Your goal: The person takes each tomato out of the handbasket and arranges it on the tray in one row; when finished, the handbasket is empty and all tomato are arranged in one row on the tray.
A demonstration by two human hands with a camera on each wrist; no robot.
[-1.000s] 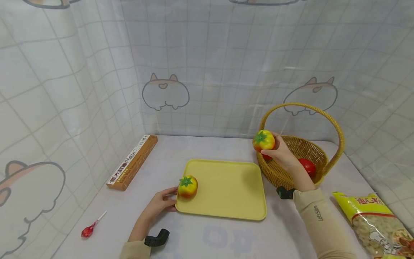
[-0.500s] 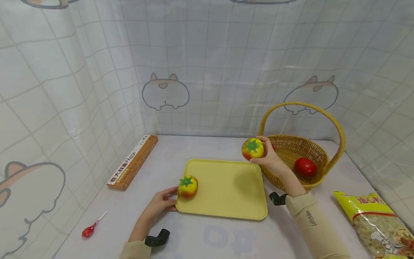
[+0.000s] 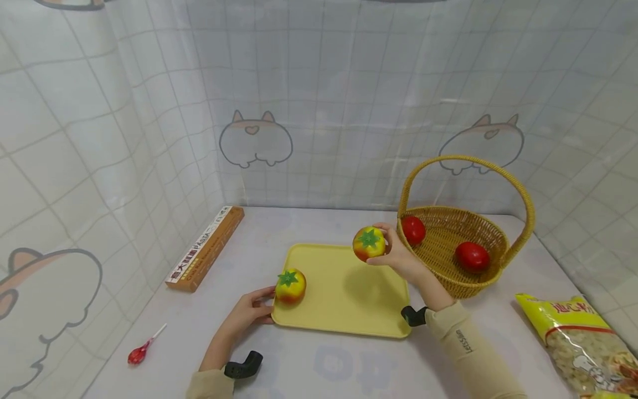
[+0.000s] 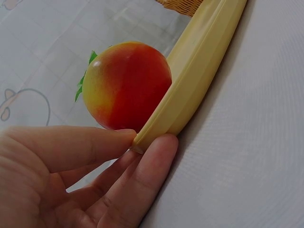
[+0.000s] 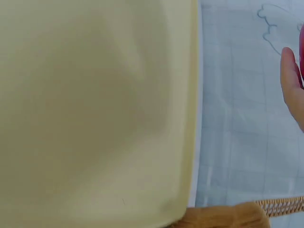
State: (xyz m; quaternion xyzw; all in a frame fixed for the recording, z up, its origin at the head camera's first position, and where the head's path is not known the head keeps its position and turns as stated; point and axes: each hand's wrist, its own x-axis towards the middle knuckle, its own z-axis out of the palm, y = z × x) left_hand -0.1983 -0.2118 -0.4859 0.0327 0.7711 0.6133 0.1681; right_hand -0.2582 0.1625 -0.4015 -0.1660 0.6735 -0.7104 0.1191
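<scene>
A yellow tray (image 3: 331, 299) lies on the table. My left hand (image 3: 247, 311) pinches its left edge; in the left wrist view that hand's fingers (image 4: 102, 145) grip the tray's rim (image 4: 199, 80). A yellow-red toy tomato (image 3: 290, 286) with a green leaf sits at the tray's left end, close to those fingers. Over the tray's far right part, my right hand (image 3: 402, 259) holds a similar toy tomato (image 3: 369, 244) between thumb and fingers. The right wrist view has only part of this hand (image 5: 292, 88) at its edge, above the bare tray (image 5: 95, 118).
A wicker basket (image 3: 458, 282) with a tall handle stands right of the tray, two red fruits (image 3: 472, 257) inside. A bag of pasta (image 3: 578, 343) lies at the right front. Leftward are a pasta box (image 3: 204, 250) and a red lollipop (image 3: 139, 353). Tile-print curtains enclose the table.
My right hand has carried its toy tomato from the basket's left rim leftward and nearer, over the tray. Both red fruits now show in the basket. The left hand stays at the tray.
</scene>
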